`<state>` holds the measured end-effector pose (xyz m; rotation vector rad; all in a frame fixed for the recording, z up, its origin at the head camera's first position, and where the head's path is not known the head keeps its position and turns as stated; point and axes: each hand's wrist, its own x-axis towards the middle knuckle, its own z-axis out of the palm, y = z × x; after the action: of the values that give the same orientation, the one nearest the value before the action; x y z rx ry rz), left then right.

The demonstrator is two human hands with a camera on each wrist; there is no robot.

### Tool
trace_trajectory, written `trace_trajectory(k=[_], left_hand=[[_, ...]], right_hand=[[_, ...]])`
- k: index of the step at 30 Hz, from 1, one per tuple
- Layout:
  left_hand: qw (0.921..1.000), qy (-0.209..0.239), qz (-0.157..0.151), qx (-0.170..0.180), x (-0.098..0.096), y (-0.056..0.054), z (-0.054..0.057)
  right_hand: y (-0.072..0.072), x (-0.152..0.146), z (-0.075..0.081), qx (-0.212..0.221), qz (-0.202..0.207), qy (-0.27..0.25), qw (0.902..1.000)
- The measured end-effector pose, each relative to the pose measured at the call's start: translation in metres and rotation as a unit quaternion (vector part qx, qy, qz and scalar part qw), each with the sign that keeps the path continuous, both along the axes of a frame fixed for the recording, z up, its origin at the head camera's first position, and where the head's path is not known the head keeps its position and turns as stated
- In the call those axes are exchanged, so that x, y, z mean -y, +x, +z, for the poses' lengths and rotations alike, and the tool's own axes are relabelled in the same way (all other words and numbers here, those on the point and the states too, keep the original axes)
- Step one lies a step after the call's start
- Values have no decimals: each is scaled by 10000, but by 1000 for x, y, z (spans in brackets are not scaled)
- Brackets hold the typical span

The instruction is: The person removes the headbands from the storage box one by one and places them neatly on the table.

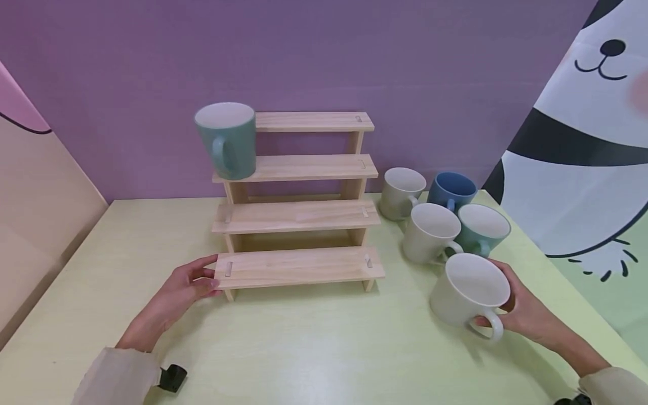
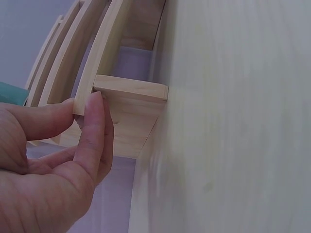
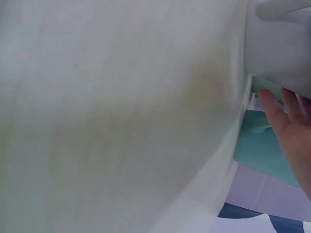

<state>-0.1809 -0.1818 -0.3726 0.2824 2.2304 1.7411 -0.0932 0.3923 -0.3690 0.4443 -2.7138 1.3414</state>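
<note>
In the head view my left hand (image 1: 184, 292) pinches the left end of the lowest shelf of a four-tier wooden stand (image 1: 298, 267). Seen from the left wrist, the thumb lies above the shelf board (image 2: 104, 58) and the fingers (image 2: 92, 131) below. A white mug (image 1: 463, 295) at front right is gripped by my right hand (image 1: 526, 315), thumb by its handle and fingers along its far right side. That mug (image 3: 277, 48) is partly cut off in the right wrist view, above my right hand (image 3: 296, 136). A teal mug (image 1: 230, 143) stands on the stand's upper left.
Behind the gripped mug stand two more white mugs (image 1: 432, 230), a blue mug (image 1: 452, 190) and a green mug (image 1: 483, 225), close together. A purple wall (image 1: 314, 56) rises behind the pale table (image 1: 314, 349). A panda-print panel (image 1: 582, 129) borders the right side.
</note>
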Motion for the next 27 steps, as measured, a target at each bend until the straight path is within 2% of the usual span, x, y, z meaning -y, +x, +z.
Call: trace_trajectory(k=[8,13,17,20,27], left_hand=[[10000,-2,8,3,0,1,1],[10000,-82,52,13,-1,1,1],[9999,-87,68,27,-2,1,1],[9999,-80,53,36,-1,1,1],[10000,-12,1,41,0,1,1]], right_hand=[[-7,-6,9,-131,599,203,9979],[-13,-18,20,25,875,538,9947],[-18,-27,36,81,762,561,9955],[-23,-28,51,-29,558,521,9971],[-38,-12,81,-377,229,600,9972]])
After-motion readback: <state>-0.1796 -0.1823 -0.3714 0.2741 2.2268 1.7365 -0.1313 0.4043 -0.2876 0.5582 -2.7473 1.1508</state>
